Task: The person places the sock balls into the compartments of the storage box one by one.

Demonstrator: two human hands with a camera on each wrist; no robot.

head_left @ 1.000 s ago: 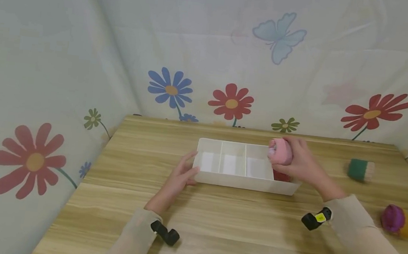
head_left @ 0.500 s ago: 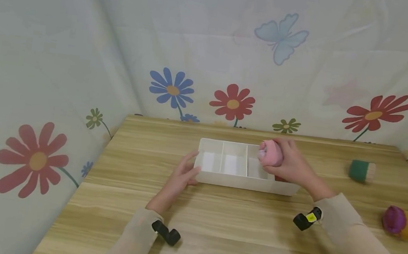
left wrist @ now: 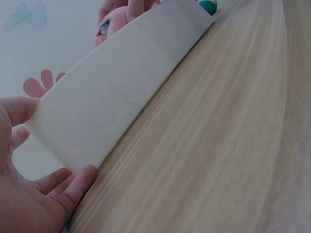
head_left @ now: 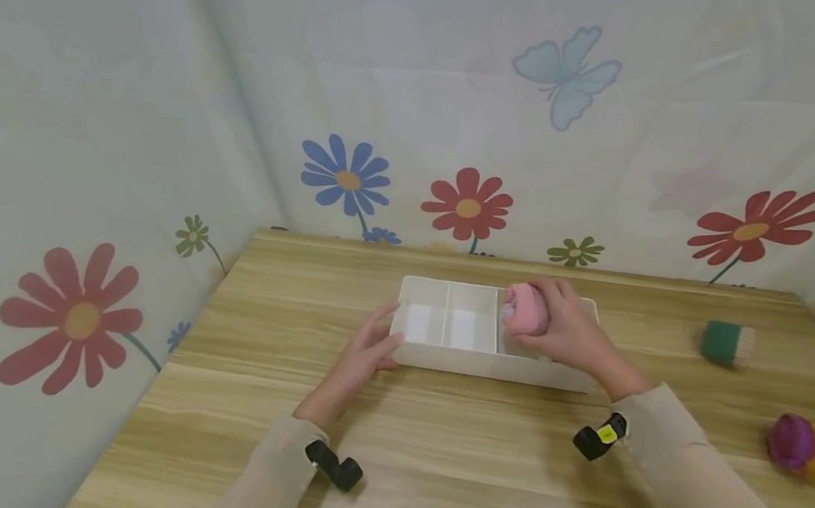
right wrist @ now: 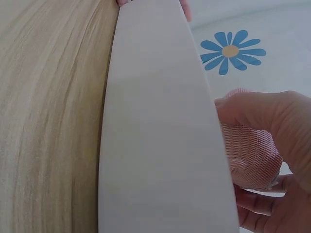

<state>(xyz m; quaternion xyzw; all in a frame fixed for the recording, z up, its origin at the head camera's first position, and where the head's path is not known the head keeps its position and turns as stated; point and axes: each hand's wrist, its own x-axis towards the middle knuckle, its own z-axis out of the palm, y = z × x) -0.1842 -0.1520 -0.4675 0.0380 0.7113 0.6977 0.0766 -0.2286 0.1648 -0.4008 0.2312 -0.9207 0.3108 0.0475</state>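
In the head view, my right hand [head_left: 564, 326] grips a rolled pink pair of socks [head_left: 528, 310] from the right, at the third compartment from the left of a white divided box [head_left: 493, 366]. Ribbed pink knit shows beneath the thumb in the right wrist view, partly hidden by the box wall. My left hand [head_left: 360, 351] holds the box's left end; the left wrist view shows its digits at the upper and lower corners [left wrist: 82, 177]. The two left compartments show bare white floors. My right hand covers most of the rightmost compartment.
Right of the box lies a green roll [head_left: 726, 344] with a beige end, and nearer the front a purple and orange roll [head_left: 804, 448]. Both rest on the wooden table [head_left: 459, 461]. A flower-printed curtain [head_left: 397, 77] hangs behind and at the left.
My right hand has carried the pink socks leftward and down, from above the rightmost compartment to the one beside it. The red thing in the rightmost compartment is now hidden. My left hand stays put.
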